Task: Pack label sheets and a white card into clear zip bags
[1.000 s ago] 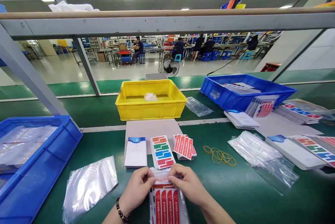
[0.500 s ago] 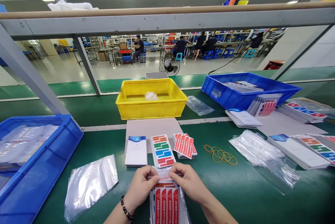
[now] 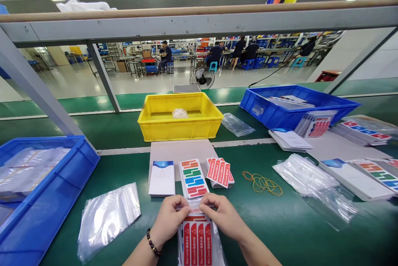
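My left hand (image 3: pixel 169 218) and my right hand (image 3: pixel 221 215) both pinch the top edge of a clear plastic bag (image 3: pixel 196 239) that lies on the green table close to me. Red striped sticker sheets show through the bag. Fingers of both hands are closed on the bag's mouth. Just beyond the hands lie a white booklet stack (image 3: pixel 162 177), a stack of multicoloured sticker sheets (image 3: pixel 192 177) and a fanned pile of red sticker sheets (image 3: pixel 219 172).
Empty clear bags (image 3: pixel 107 216) lie at my left beside a blue bin (image 3: pixel 62 191). A yellow bin (image 3: pixel 180 130) stands ahead, another blue bin (image 3: pixel 298 110) at the right. Rubber bands (image 3: pixel 263 183), more bags (image 3: pixel 314 183) and card stacks (image 3: pixel 357 177) fill the right side.
My hands have stayed on the bag's top edge and shifted slightly; the fingers of the two hands have come closer together along the bag's mouth.
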The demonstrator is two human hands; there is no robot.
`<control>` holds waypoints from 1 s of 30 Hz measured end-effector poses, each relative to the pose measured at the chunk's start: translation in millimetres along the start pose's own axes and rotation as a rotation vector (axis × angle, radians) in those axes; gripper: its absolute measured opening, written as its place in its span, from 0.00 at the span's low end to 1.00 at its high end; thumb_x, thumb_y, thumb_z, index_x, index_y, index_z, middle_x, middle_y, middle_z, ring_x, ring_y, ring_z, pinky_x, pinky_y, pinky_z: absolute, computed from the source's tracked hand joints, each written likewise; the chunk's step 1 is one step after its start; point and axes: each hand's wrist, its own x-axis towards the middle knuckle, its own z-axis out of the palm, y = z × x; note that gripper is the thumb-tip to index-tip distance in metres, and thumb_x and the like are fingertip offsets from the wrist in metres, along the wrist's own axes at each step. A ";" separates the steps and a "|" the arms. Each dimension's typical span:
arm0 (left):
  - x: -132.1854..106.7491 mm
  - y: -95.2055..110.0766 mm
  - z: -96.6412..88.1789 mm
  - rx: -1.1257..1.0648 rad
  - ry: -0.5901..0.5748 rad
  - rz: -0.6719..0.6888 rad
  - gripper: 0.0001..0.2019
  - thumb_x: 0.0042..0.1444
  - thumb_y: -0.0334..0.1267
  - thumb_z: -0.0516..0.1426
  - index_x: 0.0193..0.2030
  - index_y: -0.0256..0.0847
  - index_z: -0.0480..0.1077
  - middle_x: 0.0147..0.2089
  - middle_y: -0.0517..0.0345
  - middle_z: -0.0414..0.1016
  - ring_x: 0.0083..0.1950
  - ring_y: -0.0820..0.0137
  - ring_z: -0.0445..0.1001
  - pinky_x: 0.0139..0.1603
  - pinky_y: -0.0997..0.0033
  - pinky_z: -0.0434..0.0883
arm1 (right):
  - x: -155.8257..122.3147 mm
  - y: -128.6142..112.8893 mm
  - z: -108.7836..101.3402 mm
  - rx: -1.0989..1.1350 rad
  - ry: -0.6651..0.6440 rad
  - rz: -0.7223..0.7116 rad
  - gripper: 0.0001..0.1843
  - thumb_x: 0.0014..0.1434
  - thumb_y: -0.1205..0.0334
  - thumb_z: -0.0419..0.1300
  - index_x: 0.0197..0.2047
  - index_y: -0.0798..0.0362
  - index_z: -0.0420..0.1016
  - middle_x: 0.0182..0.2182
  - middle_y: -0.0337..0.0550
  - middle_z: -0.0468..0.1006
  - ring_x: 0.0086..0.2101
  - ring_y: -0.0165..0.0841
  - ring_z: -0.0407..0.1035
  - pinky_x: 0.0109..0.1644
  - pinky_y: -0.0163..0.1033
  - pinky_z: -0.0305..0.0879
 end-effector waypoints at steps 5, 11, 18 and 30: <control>-0.1 3.5 0.9 0.018 -0.011 0.018 0.08 0.43 0.38 0.56 0.21 0.37 0.64 0.23 0.60 0.66 0.26 0.73 0.61 0.29 0.72 0.60 | 0.4 -2.6 2.1 0.005 0.004 0.027 0.08 0.49 0.63 0.55 0.21 0.55 0.67 0.21 0.38 0.70 0.26 0.30 0.63 0.31 0.34 0.59; 0.1 3.6 4.7 0.046 -0.011 0.047 0.06 0.43 0.36 0.56 0.20 0.36 0.65 0.22 0.60 0.66 0.26 0.73 0.62 0.29 0.73 0.60 | 0.2 -6.1 8.0 -0.050 0.006 -0.002 0.09 0.49 0.64 0.55 0.20 0.54 0.67 0.20 0.37 0.69 0.25 0.30 0.62 0.30 0.34 0.58; -6.7 3.3 3.0 0.154 0.033 0.096 0.05 0.46 0.33 0.57 0.23 0.38 0.71 0.26 0.58 0.72 0.30 0.69 0.67 0.34 0.71 0.64 | 0.8 1.9 12.8 -0.184 0.036 -0.055 0.10 0.51 0.67 0.53 0.20 0.53 0.67 0.22 0.37 0.70 0.26 0.30 0.64 0.31 0.34 0.59; -82.8 -57.1 -31.7 -0.221 -0.086 -0.230 0.23 0.46 0.58 0.57 0.38 0.39 0.72 0.31 0.54 0.76 0.33 0.66 0.72 0.36 0.67 0.69 | -10.1 61.0 21.8 -0.762 0.016 -0.106 0.16 0.56 0.62 0.56 0.48 0.52 0.70 0.49 0.49 0.72 0.51 0.44 0.62 0.53 0.50 0.56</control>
